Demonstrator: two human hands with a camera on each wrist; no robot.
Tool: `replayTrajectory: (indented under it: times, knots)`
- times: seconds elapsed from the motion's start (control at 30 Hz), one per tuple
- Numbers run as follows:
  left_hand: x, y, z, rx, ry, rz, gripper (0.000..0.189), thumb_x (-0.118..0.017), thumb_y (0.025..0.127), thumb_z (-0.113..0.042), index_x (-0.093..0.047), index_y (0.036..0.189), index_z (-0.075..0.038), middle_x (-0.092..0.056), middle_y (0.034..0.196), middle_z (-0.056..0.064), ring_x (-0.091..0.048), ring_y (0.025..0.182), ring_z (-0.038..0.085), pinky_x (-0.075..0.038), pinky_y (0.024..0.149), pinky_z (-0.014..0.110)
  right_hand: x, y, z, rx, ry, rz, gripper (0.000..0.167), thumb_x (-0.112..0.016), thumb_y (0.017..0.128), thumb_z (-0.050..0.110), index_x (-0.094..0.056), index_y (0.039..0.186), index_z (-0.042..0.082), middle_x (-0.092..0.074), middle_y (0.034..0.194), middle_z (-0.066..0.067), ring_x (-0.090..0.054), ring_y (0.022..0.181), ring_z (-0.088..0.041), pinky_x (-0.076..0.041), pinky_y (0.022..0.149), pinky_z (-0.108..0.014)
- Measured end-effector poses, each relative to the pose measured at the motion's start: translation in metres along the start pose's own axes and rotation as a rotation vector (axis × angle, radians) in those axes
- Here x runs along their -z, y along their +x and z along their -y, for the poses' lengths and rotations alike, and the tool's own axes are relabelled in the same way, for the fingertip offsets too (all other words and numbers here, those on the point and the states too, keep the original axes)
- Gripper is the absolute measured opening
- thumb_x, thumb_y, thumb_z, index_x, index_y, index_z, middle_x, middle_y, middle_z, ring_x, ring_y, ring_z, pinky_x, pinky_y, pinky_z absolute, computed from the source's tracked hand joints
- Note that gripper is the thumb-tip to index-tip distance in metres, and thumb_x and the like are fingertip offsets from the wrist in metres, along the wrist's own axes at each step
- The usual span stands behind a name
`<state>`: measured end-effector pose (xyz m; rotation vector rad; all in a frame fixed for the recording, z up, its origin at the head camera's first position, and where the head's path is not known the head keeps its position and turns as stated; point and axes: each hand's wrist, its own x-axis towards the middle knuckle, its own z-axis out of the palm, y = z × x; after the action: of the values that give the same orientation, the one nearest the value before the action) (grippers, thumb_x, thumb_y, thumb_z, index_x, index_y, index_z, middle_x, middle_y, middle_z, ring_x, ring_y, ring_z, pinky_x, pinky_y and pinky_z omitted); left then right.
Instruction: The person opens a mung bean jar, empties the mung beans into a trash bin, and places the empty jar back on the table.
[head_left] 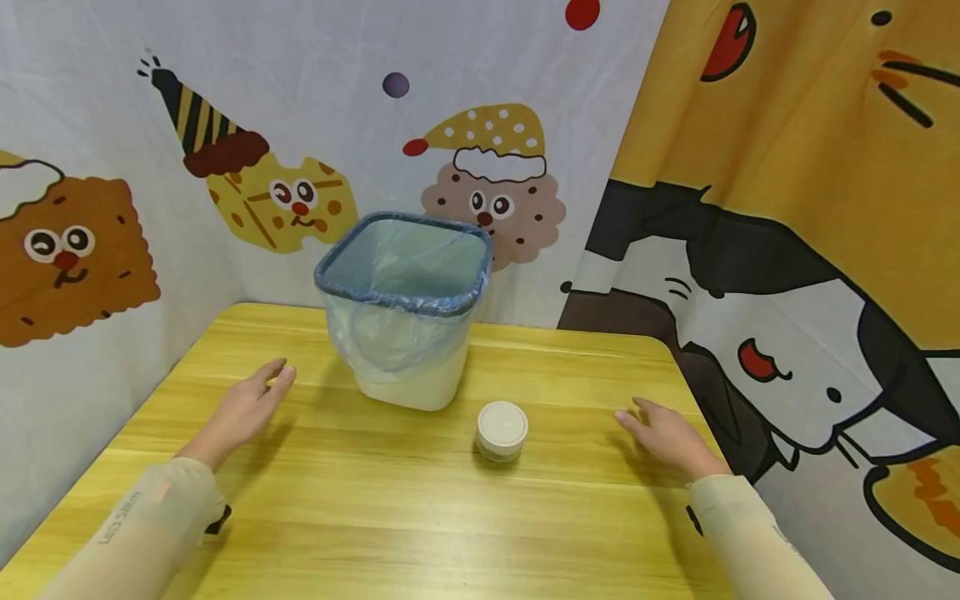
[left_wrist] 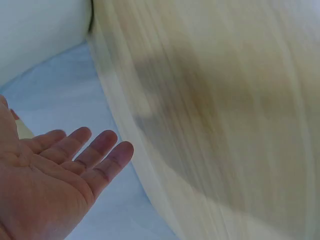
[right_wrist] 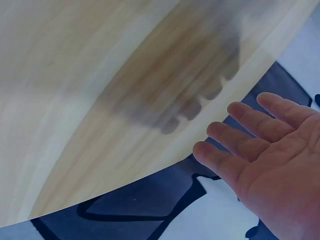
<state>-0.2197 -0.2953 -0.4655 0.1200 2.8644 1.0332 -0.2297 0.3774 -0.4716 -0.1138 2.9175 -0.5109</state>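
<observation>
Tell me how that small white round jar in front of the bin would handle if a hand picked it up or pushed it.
The small white jar looks squat and wider than tall, so it probably slides rather than tips on the wooden table. Its smooth lid and sides may be a little slippery. It seems light for its size, though its contents are hidden.

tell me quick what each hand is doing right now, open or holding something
Left hand: open, fingers straight, holding nothing.
Right hand: open, fingers straight, holding nothing.
</observation>
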Motion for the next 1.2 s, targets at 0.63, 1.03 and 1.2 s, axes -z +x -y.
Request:
replayTrajectory:
  times: [0.63,1.03,1.2]
  knots:
    - [-0.025,-0.013,-0.030,-0.059,-0.041,0.036,0.079,-0.026,0.116,-0.053,-0.036,0.160,0.012,-0.044,0.159,0.038,-0.039,0.148,0.062,-0.036,0.118,0.074,-0.015,-0.001,0.072,0.161,0.112,0.077,0.083,-0.059,0.105,0.061,-0.043,0.163,0.004,-0.050,0.162,-0.026,-0.048,0.149,-0.051,-0.041,0.119,-0.068]
    - [-0.053,-0.025,-0.057,-0.152,-0.063,0.086,0.071,-0.034,0.117,-0.047,-0.045,0.156,0.011,-0.051,0.156,0.035,-0.050,0.144,0.056,-0.043,0.116,0.069,-0.052,0.009,0.131,0.296,0.252,0.159,0.114,-0.088,0.083,0.058,-0.033,0.166,0.003,-0.060,0.153,-0.019,-0.056,0.145,-0.038,-0.044,0.121,-0.060]
    - [-0.060,-0.028,-0.062,-0.178,-0.086,0.104,0.067,-0.037,0.117,-0.044,-0.047,0.155,0.011,-0.054,0.154,0.034,-0.053,0.142,0.054,-0.046,0.115,0.067,-0.066,0.011,0.142,0.310,0.288,0.129,0.117,-0.094,0.079,0.052,-0.033,0.164,-0.001,-0.062,0.150,-0.017,-0.061,0.138,-0.033,-0.048,0.116,-0.058]
